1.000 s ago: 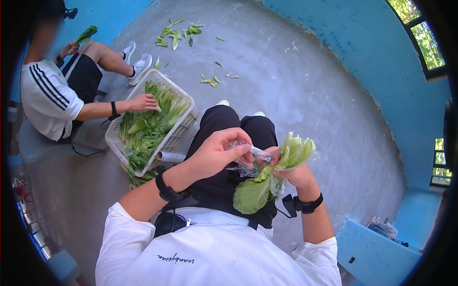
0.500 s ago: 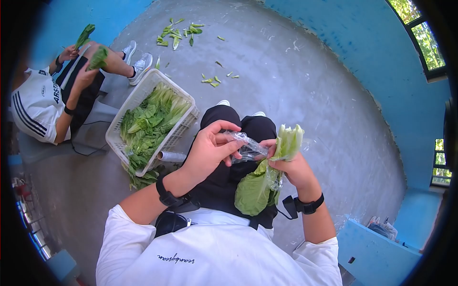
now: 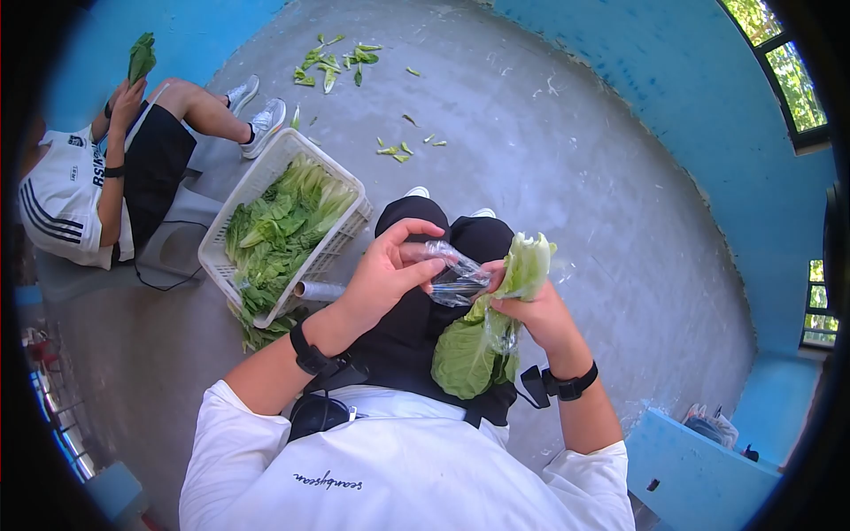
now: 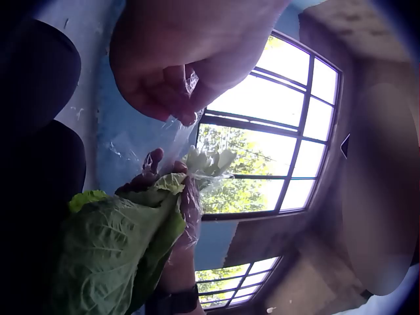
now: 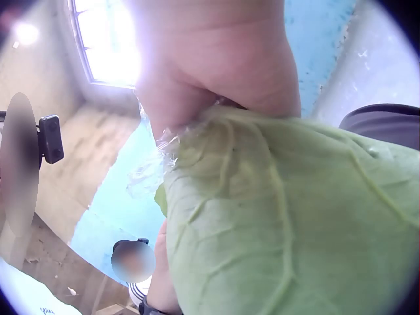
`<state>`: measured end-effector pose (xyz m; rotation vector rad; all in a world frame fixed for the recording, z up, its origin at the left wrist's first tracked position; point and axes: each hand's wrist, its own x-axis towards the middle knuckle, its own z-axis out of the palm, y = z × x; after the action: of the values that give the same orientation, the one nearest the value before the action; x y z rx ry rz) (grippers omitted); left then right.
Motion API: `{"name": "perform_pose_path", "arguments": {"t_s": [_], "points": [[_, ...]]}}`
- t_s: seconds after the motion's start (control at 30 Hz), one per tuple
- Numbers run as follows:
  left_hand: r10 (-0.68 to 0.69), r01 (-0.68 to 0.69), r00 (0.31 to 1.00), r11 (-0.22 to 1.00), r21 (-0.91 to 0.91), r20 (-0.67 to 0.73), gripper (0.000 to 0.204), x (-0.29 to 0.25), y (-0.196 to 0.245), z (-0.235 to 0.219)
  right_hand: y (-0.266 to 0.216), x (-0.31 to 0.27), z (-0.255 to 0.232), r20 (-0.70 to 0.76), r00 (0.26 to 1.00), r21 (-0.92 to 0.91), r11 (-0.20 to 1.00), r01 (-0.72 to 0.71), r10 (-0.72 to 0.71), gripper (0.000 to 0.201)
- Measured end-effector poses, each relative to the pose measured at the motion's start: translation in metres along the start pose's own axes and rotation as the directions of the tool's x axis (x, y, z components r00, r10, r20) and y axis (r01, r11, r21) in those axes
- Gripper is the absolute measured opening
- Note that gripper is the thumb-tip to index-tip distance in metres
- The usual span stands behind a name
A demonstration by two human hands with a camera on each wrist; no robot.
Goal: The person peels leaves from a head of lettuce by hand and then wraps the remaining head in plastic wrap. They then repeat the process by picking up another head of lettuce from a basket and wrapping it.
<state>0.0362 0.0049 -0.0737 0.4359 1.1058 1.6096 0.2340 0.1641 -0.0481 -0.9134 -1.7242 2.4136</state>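
Observation:
My right hand (image 3: pixel 542 311) grips a bunch of leafy lettuce (image 3: pixel 467 358) over my lap, its pale stem ends pointing away and its broad leaves hanging toward my body. Clear plastic film (image 3: pixel 459 276) runs from around the stems across to my left hand (image 3: pixel 390 265), which pinches the other end between thumb and fingers. Seen from the left wrist, the stretched film (image 4: pixel 180 141) joins the pinching fingers to the wrapped stems. A big veined leaf (image 5: pixel 282 197) fills much of the right wrist view and hides the fingers of that hand.
To the left stands a white plastic basket (image 3: pixel 359 212) heaped with greens, a film roll (image 3: pixel 320 290) beside it. Another person (image 3: pixel 80 195) sits beyond it holding leaves (image 3: pixel 142 57). Leaf scraps (image 3: pixel 332 64) lie on the grey floor. A blue cabinet (image 3: pixel 699 465) stands at right.
The lettuce in my right hand has shifted left and its stems point more straight ahead. My left hand has moved slightly left, still pinching film. The other person took leaves from the basket and leaned back.

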Motion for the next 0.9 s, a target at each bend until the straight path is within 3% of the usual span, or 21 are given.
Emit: {"name": "perform_pose_path", "arguments": {"t_s": [0.13,0.23,0.37,0.47,0.57,0.77,0.9], "points": [[-0.064,0.045,0.993,0.981,0.186,0.099,0.036,0.007,0.004,-0.016,0.003,0.002,-0.002,0.054,0.998,-0.016,1.0,0.014,-0.013,0.025],[-0.107,0.029,0.989,0.806,0.592,0.097,0.029,0.012,0.02,-0.022,-0.002,0.0,0.001,0.046,0.999,-0.063,0.998,0.007,-0.005,0.026],[-0.164,0.0,0.965,0.779,0.627,0.205,0.021,0.016,0.034,-0.023,0.002,0.0,-0.001,0.098,0.995,-0.101,0.995,0.019,-0.009,0.022],[-0.007,-0.077,0.991,0.8,0.595,0.136,0.017,0.017,0.034,-0.018,-0.001,-0.001,0.0,0.149,0.989,-0.123,0.992,0.022,-0.003,0.023],[0.037,-0.076,0.995,0.867,0.492,0.088,0.014,0.016,0.027,-0.017,-0.002,-0.001,0.003,0.243,0.97,-0.052,0.999,-0.002,0.015,0.028],[-0.098,0.098,0.995,0.982,0.161,-0.004,0.012,0.009,0.019,-0.021,0.0,-0.005,0.002,0.255,0.965,0.009,0.998,-0.057,0.053,0.034],[-0.139,0.137,0.99,0.988,0.074,0.026,0.011,0.002,0.012,-0.026,0.008,-0.004,-0.005,0.217,0.976,-0.013,0.999,-0.034,0.036,0.039]]}}
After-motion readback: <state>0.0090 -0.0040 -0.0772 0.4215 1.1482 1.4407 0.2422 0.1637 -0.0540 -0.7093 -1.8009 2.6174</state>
